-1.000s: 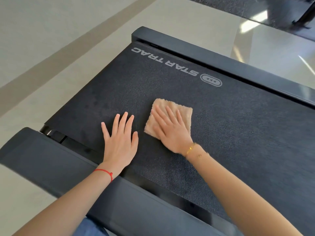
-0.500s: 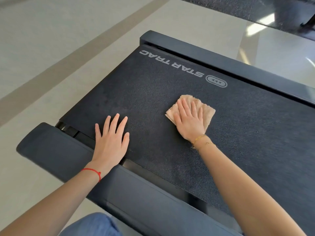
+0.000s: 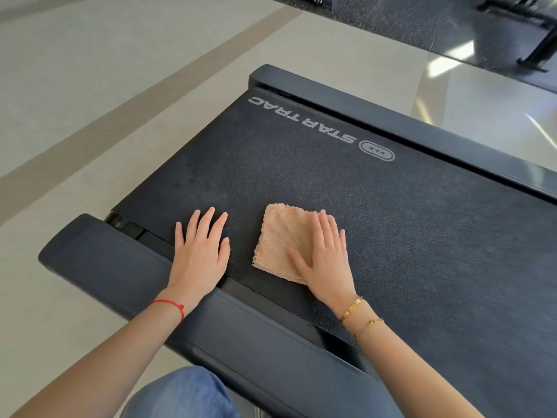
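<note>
The folded peach cloth (image 3: 280, 236) lies flat on the black treadmill belt (image 3: 422, 236), on the near side of the white STAR TRAC lettering (image 3: 301, 120) and well apart from it. The right hand (image 3: 327, 260) lies on the right part of the cloth with its fingers straight and spread; it presses the cloth down and does not curl around it. The left hand (image 3: 200, 254) is also on the near side of the lettering and well apart from it; it rests flat on the belt with straight fingers and holds nothing. A red string bracelet (image 3: 168, 304) is on the left wrist; gold bracelets (image 3: 351, 309) are on the right wrist. The near side rail (image 3: 120, 267) runs under the left wrist, far from the lettering; the far side rail (image 3: 391, 122) runs just behind the lettering. The pale floor (image 3: 90, 86) lies beyond the lettering's end; a knee in blue jeans (image 3: 180, 393) shows lowest, farthest from the lettering.
</note>
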`<state>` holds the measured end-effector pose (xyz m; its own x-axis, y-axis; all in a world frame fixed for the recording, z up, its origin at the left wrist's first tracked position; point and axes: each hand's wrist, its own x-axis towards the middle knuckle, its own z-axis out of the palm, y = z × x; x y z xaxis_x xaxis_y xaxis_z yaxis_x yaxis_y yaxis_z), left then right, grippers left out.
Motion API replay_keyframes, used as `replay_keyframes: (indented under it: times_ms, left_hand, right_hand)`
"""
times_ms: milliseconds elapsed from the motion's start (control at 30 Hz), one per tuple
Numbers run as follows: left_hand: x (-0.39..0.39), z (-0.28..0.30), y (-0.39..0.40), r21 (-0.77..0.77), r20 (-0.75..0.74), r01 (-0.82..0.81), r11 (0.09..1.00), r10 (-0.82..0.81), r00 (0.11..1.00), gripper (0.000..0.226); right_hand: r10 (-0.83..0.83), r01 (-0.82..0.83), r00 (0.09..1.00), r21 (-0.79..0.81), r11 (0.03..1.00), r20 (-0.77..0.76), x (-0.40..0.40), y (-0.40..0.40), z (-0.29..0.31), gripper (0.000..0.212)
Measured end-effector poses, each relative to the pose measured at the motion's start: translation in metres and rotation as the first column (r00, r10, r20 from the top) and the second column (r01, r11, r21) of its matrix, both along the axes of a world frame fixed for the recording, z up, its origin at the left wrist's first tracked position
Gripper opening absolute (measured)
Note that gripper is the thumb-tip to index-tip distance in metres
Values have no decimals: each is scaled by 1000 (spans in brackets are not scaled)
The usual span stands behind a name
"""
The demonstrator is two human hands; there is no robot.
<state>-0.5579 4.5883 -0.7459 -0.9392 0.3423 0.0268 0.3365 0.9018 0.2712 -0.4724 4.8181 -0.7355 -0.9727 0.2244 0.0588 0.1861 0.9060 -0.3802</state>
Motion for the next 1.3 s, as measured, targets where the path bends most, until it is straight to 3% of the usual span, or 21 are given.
replay_keyframes:
  times_ms: [267,500,833,1033,1300]
  left_hand:
    - [18,3,1,29,21,7,1000,-8,1000,50]
    - [34,9,2,104,36,14,994,-18,999,45]
    - [38,31,-10,182,77,-7,983,-7,997,36]
    - [47,116,-25,205,159,-135,969,104,982,32]
    - [73,318,-63,217,146,-245,945,217,965,25]
  right_hand:
    - [-5,6,1000,69,998,-20,-10,-6,5,81]
    - [6,-5,1000,-140,990,3,-15,-12,11,33]
    - [3,3,1000,-328,945,19,-15,-10,27,18]
    - [51,0,990,-360,933,132,-21,-20,99,18]
    - [129,-51,979,-425,904,157,-19,-50,283,18]
